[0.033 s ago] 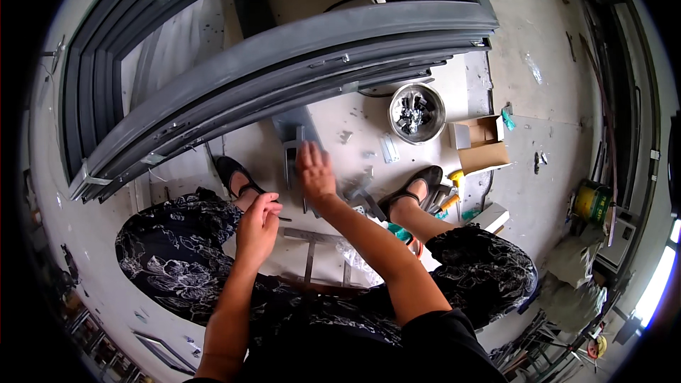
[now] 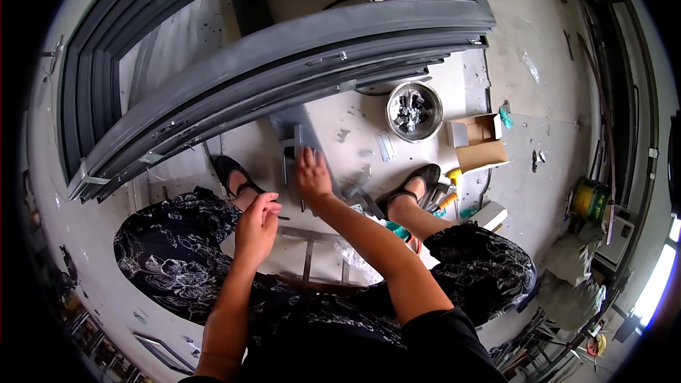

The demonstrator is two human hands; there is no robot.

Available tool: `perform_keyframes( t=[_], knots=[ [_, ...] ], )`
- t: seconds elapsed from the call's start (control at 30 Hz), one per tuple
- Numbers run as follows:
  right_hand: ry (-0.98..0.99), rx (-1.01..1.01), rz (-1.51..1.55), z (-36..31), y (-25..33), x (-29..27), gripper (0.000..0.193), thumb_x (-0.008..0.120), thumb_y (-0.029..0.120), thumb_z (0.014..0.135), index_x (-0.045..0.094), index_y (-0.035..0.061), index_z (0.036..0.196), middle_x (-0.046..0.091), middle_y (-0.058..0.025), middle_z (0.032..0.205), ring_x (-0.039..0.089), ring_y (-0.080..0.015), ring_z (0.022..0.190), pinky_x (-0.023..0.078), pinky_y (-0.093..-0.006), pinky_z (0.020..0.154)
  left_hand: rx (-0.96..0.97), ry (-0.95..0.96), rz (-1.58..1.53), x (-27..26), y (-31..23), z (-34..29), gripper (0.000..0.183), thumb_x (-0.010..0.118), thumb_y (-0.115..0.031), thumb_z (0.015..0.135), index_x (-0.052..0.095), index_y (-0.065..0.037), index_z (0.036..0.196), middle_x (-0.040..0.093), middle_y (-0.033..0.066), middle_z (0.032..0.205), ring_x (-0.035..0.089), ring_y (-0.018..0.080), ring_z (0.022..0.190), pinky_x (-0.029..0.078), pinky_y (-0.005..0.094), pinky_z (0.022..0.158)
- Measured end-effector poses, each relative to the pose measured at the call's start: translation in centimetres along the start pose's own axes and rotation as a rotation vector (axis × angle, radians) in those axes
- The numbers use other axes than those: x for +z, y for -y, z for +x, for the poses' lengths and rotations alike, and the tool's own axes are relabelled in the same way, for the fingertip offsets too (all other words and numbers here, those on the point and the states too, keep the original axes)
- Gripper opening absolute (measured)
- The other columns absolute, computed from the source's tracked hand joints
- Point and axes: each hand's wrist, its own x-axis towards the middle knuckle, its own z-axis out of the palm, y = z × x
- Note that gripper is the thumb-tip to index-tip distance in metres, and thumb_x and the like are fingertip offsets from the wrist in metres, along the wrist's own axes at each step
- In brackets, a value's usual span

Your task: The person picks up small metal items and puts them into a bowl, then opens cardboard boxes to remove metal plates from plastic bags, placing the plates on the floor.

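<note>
My right hand (image 2: 313,176) has its fingers stretched out and slightly apart over a dark grey metal piece (image 2: 299,135) on the floor between my feet. Whether the fingertips touch that piece, I cannot tell. My left hand (image 2: 257,225) is closed beside my left shin, fingers curled together. The tip of a thin dark rod (image 2: 284,218) shows just right of it; its link to the hand is hidden. Beyond both hands a large dark grey metal frame (image 2: 277,57) runs across the view.
A steel bowl (image 2: 438,128) of small metal and black parts stands right of centre, next to an open cardboard box (image 2: 484,154). Yellow-handled tools (image 2: 455,179) lie by my right shoe (image 2: 420,183). A metal bar framework (image 2: 310,248) is below my hands; a green-yellow bucket (image 2: 590,200) stands far right.
My right hand's fingers have shifted slightly, less blurred now and a little more spread. The whole view has moved very slightly; my left hand keeps its pose.
</note>
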Motion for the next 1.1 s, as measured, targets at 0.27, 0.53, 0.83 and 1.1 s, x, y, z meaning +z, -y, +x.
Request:
perform_keyframes(
  t=[0.27,0.53,0.83,1.1],
  knots=[
    [0.011,-0.188,0.053,-1.3,1.0,3.8,0.026,0.05,0.021,0.084,0.068,0.0054,0.095,0.06,-0.0105,0.099,0.051,-0.0286,0.1,0.036,-0.0481,0.099,-0.018,0.016,-0.007,-0.8,-1.2,-0.2,0.028,0.051,0.001,0.091,0.054,0.002,0.119,0.067,0.0138,0.102,0.065,0.0186,0.094,0.051,0.0278,0.083],
    [0.219,-0.074,0.177,-2.2,-1.8,1.3,0.017,0.053,0.018,0.083,0.067,0.0101,0.085,0.062,-0.0082,0.094,0.058,-0.0259,0.09,0.049,-0.0412,0.074,-0.008,0.052,-0.148,-1.2,-1.1,-0.1,0.027,0.051,-0.004,0.092,0.055,0.0,0.119,0.065,0.0117,0.106,0.063,0.0172,0.096,0.049,0.0269,0.083],
    [-0.352,0.36,0.923,-4.5,-4.3,-16.8,0.029,0.069,0.005,0.068,0.056,0.0079,0.094,0.054,-0.0115,0.083,0.059,-0.0308,0.073,0.05,-0.0393,0.062,-0.275,-0.008,-0.835,-2.9,-5.8,-1.2,0.025,0.051,-0.031,0.098,0.044,-0.009,0.108,0.061,0.0153,0.108,0.063,0.0265,0.096,0.052,0.0402,0.085],
    [-0.449,-0.073,0.33,-4.5,-2.0,-17.6,0.016,0.068,0.012,0.07,0.053,0.0123,0.075,0.051,-0.0048,0.07,0.058,-0.0245,0.063,0.049,-0.037,0.049,-0.254,-0.029,-0.901,-2.4,-4.5,-1.5,0.03,0.058,-0.032,0.094,0.046,-0.008,0.108,0.06,0.0115,0.101,0.063,0.0242,0.092,0.05,0.0386,0.081]
  ],
)
